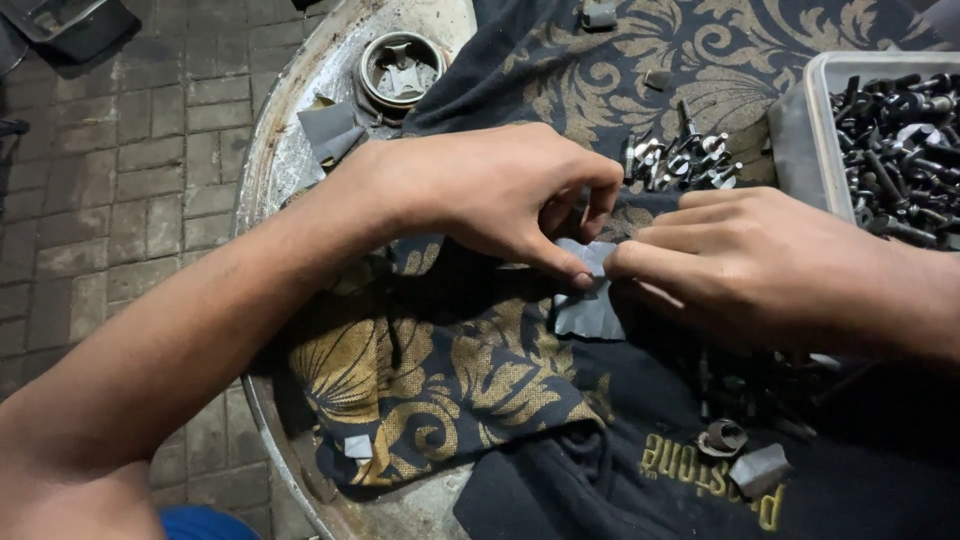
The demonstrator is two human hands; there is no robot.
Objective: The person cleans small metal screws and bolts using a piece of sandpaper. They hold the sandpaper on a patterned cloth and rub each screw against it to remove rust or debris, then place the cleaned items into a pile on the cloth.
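My left hand (490, 190) and my right hand (750, 265) meet over a dark cloth with gold floral patterns (450, 370). Both pinch a small grey sheet, like sandpaper (590, 305), between thumb and fingertips; its lower part hangs below my fingers. Whether something small is wrapped inside the sheet is hidden by my fingers. Just beyond my hands lies a heap of small metal bolts and parts (685, 160) on the cloth.
A translucent plastic tub (800, 130) full of dark bolts sits at the right. A round metal part (400, 70) and a grey scrap (330, 130) lie on the round metal tray's rim (262, 170). More grey scraps (760, 468) lie near me. Brick paving (130, 170) lies left.
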